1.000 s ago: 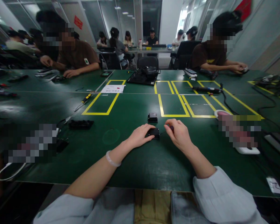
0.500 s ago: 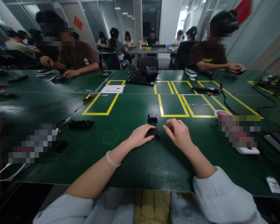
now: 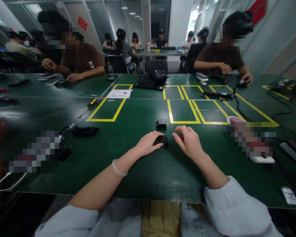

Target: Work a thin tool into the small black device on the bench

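On the green table, my left hand (image 3: 148, 144) grips a small black box (image 3: 164, 141) from its left side, thumb at the near edge and fingers at the far edge. My right hand (image 3: 188, 141) is closed around the dark handle of a small screwdriver (image 3: 181, 135). Its thin shaft points left at the box's right side; whether the tip touches cannot be made out. Just beyond lies a second small black box (image 3: 161, 123), apart from both hands.
A black slotted part (image 3: 86, 131) lies to the left, and a yellow-and-black screwdriver (image 3: 91, 104) farther off. Power strips stand at both sides. A black tray (image 3: 148, 82) and a corded black tool (image 3: 218, 94) lie beyond yellow tape outlines. Co-workers sit across the table.
My hands, the box and the screwdriver stay almost where they were. Across on the right, a co-worker's hands have come down and apart, one now at a small dark object on the table.
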{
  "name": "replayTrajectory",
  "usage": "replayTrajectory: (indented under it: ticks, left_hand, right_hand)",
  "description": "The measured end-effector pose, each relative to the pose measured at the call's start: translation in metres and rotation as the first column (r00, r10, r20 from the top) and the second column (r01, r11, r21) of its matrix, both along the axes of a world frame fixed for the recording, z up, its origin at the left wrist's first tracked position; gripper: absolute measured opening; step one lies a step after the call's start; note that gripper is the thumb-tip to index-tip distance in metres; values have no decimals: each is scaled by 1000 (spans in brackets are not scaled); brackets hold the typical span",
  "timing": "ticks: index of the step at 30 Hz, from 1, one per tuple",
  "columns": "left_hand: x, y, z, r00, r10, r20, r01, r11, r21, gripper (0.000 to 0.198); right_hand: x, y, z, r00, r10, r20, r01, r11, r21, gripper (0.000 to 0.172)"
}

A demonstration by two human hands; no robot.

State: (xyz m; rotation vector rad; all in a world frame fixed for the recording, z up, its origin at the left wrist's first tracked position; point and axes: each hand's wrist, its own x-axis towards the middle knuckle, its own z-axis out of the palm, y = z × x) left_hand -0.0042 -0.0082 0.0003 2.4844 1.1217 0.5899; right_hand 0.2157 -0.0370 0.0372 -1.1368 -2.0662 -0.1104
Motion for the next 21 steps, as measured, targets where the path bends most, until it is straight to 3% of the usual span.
replayTrajectory:
  ticks: [21]
  left_hand:
    - [-1, 1, -1, 1000, -11, 0, 11, 1000, 1, 36]
  right_hand:
    - [-2, 0, 1, 999, 12, -41, -10, 1000, 28, 10]
